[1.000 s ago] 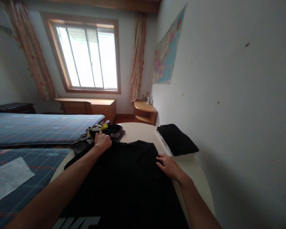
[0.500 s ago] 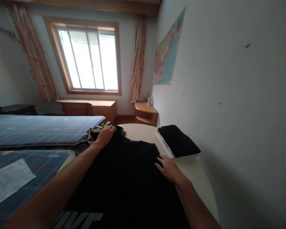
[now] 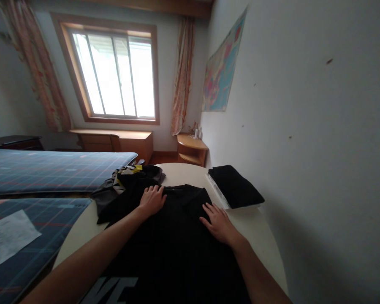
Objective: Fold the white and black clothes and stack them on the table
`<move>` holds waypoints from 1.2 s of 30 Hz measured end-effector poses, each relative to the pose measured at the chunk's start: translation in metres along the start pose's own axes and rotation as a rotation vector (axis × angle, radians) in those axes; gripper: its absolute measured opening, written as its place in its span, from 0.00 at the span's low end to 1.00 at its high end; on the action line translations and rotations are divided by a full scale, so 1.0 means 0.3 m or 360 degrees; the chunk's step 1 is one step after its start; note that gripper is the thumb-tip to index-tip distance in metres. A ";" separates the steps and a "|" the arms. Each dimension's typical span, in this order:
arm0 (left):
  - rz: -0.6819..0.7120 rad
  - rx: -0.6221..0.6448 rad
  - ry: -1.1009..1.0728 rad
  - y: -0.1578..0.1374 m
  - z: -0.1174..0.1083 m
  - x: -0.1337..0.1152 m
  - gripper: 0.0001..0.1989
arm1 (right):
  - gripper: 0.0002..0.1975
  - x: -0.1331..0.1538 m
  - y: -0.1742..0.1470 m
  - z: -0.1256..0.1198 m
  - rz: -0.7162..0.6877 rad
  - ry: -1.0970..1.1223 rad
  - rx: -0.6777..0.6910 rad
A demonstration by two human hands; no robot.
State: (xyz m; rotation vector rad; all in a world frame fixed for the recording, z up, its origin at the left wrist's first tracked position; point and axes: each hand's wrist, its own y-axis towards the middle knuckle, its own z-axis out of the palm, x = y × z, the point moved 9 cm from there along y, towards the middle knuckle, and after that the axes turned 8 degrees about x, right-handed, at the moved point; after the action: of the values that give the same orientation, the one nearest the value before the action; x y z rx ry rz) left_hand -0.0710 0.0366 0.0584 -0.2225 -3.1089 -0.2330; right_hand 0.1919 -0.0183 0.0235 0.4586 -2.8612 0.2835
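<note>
A black T-shirt [image 3: 180, 245] with grey lettering near the bottom of the view lies spread over a round cream table [image 3: 193, 171], its neckline toward the far side. My left hand [image 3: 152, 199] rests on the cloth left of the collar, fingers laid out over it. On the shirt's right shoulder edge lies my right hand [image 3: 218, 221], flat with its fingers spread. Neither hand grips the fabric. Just beyond my right hand sits a folded black garment [image 3: 236, 186] on a white, plastic-looking package.
Crumpled dark clothes with yellow and grey patches [image 3: 126, 175] lie at the table's far left. Two blue plaid mattresses [image 3: 57, 171] flank the left side, the nearer bearing a paper sheet [image 3: 9, 238]. A white wall [image 3: 319, 177] stands close on the right.
My left hand has come back from the far left clothes toward the collar and let go of the cloth. The shirt's left sleeve now lies spread on the table. My right hand has barely moved.
</note>
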 end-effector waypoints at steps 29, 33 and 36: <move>0.0448 -0.0025 -0.0675 -0.171 0.057 -0.395 0.24 | 0.25 -0.091 0.015 -0.038 -0.0071 0.0134 -0.0220; 0.0442 0.0021 -0.0679 -0.170 0.071 -0.398 0.24 | 0.23 -0.086 0.000 -0.078 -0.0085 0.0158 -0.0304; 0.0423 -0.0010 -0.0674 -0.169 0.063 -0.393 0.23 | 0.18 -0.147 -0.020 -0.105 0.0213 0.0232 -0.0345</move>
State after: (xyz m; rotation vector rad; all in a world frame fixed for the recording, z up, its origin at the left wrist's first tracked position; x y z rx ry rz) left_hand 0.0383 -0.0268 0.0290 -0.7733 -3.4337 -0.2137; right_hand 0.2407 -0.0044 0.0434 0.1974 -2.7424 0.0262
